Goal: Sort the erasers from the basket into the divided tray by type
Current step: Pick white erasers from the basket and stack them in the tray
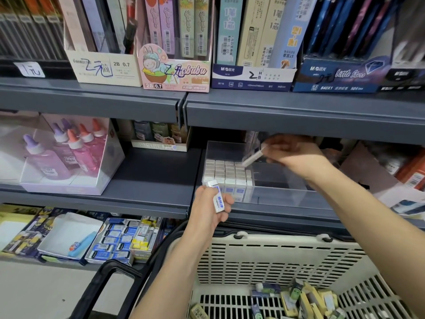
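Motion blur over right hand (293, 154) and eraser (252, 159)

I hold a white eraser (217, 199) with blue print, almost upright, in my left hand (210, 210), just before the clear divided tray (287, 194) on the shelf. A second eraser (251, 158), blurred and tilted, is in my right hand (292, 153) over the tray. The tray's left compartment holds tidy rows of erasers (227, 173), all white. The cream basket (276, 256) below holds loose erasers (305, 298), yellow and green.

A pink box (176, 72) reads, seemingly, "Labubu 2B 0.7"; blue box (230, 84), "M&G".
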{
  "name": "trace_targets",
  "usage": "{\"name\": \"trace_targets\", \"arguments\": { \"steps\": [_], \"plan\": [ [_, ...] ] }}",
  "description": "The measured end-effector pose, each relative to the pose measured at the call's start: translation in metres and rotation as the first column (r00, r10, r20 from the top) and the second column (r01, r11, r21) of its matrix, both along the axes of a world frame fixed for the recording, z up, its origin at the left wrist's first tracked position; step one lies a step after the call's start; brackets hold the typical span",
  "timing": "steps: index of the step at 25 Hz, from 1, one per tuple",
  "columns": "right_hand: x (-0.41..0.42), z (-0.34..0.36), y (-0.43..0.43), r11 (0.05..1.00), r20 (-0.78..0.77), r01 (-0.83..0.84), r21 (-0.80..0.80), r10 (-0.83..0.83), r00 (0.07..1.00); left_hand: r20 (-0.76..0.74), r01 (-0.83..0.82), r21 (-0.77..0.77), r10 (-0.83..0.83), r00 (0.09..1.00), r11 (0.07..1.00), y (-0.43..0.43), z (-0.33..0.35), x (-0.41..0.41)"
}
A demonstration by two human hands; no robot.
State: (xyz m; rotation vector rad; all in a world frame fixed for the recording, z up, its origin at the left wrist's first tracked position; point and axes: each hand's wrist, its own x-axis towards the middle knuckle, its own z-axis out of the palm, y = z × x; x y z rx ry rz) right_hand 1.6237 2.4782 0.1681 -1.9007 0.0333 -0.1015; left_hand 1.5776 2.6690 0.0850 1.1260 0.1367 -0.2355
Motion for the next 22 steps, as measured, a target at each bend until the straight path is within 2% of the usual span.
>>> {"name": "trace_targets", "arguments": {
  "steps": [2,7,13,17,19,22],
  "plan": [
    [0.013,-0.002,-0.006,0.979,0.045,0.095,-0.181,-0.089,0.995,0.035,0.014,0.064,-0.017,0.999,0.998,0.0,-0.002,-0.001],
    [0.021,-0.022,0.002,0.884,0.102,0.078,-0.461,-0.034,0.994,0.113,-0.016,0.12,0.002,0.994,0.993,0.002,-0.004,-0.002],
    [0.025,-0.025,0.009,0.853,0.086,0.024,-0.522,0.025,0.996,0.114,-0.056,0.124,0.041,0.993,0.991,0.002,-0.005,-0.003],
    [0.023,-0.019,0.009,0.776,0.056,-0.003,-0.63,0.049,0.997,0.092,-0.068,0.119,0.058,0.994,0.991,0.004,-0.003,-0.002],
    [0.024,-0.019,0.009,0.715,0.038,-0.011,-0.699,0.052,0.998,0.076,-0.074,0.118,0.065,0.995,0.99,0.003,-0.001,-0.002],
    [0.024,-0.03,0.014,0.504,0.0,-0.058,-0.862,0.114,0.994,0.069,-0.072,0.123,0.064,0.996,0.99,0.002,0.0,-0.003]
  ]
}}
